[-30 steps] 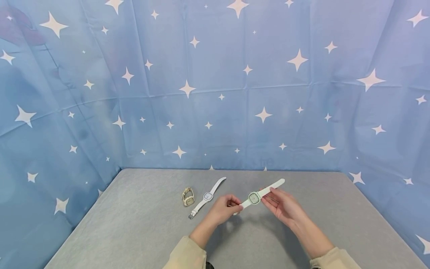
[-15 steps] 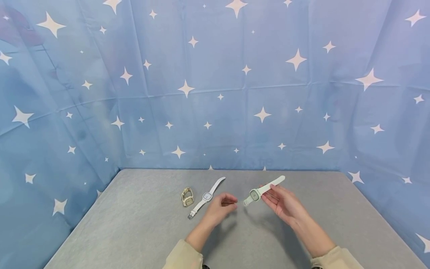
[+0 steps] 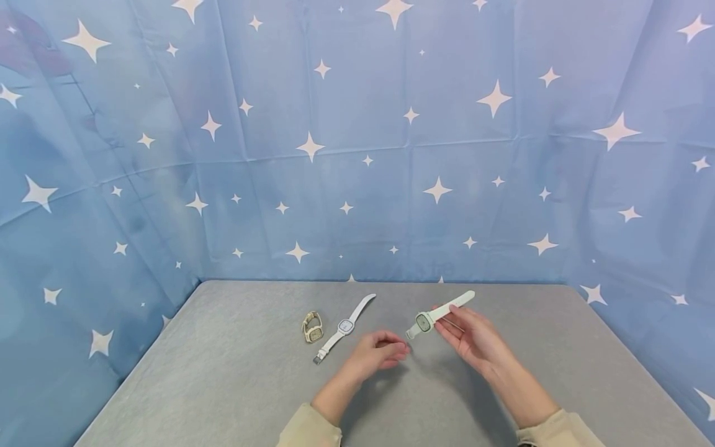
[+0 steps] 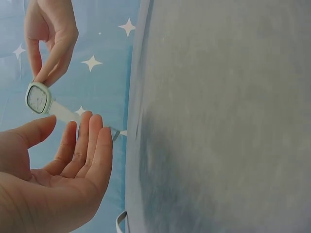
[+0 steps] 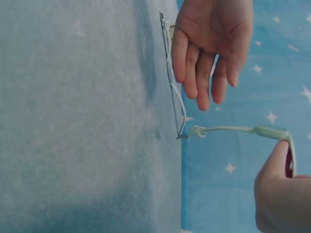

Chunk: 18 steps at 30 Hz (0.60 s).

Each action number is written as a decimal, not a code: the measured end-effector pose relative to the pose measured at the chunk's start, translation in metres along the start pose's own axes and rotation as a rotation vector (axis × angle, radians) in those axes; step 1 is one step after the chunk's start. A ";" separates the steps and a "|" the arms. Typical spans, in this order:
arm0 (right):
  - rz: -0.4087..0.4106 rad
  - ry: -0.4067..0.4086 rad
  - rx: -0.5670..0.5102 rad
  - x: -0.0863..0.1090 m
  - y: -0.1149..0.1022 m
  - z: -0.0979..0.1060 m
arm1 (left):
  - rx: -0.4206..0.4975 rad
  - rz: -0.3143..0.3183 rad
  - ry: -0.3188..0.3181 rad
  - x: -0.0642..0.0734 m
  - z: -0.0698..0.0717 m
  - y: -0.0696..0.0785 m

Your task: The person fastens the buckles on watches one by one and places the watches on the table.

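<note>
My right hand [image 3: 475, 341] pinches a pale green wristwatch [image 3: 424, 322] by its longer strap, near the square case, and holds it above the table. The strap's tip points up to the right in the head view, and the buckle end hangs toward my left hand [image 3: 373, 355]. That hand holds nothing; its fingers are loosely extended just below the buckle end. In the left wrist view, its palm faces up with the watch face [image 4: 38, 99] beyond the thumb. The right wrist view shows the watch edge-on, with the buckle [image 5: 198, 131] at its left end.
On the grey table [image 3: 223, 385], left of my hands, a white wristwatch [image 3: 346, 326] lies stretched out flat. Beside it stands a gold-coloured wristwatch [image 3: 314, 334] with its band looped. A blue star-patterned cloth [image 3: 357, 174] hangs behind the table and along its sides.
My left hand has let go of the strap's buckle end, drawn back slightly, then come in lower with its fingers straighter. My right hand keeps its hold, almost unmoved.
</note>
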State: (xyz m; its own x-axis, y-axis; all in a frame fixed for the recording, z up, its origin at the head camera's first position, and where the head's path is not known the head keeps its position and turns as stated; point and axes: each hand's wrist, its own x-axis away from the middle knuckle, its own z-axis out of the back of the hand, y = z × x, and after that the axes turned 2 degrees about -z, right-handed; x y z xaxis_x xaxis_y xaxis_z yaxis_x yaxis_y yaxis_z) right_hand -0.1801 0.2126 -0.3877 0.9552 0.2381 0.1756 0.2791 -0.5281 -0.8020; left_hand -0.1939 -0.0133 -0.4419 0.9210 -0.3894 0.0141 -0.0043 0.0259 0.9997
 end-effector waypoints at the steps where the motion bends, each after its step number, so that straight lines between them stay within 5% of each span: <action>1: 0.004 0.000 0.005 0.000 0.000 -0.001 | 0.023 0.013 -0.006 0.000 -0.001 0.000; 18: 0.004 -0.030 0.013 0.002 0.004 -0.008 | 0.322 0.130 -0.035 -0.004 -0.015 -0.005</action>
State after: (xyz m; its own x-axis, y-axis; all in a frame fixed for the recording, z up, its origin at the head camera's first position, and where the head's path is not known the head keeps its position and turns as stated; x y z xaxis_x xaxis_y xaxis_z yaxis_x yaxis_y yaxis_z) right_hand -0.1758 0.2043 -0.3860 0.9530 0.2604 0.1551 0.2736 -0.5188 -0.8100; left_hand -0.1919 0.0016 -0.4468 0.8909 -0.4330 0.1370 -0.2483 -0.2119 0.9452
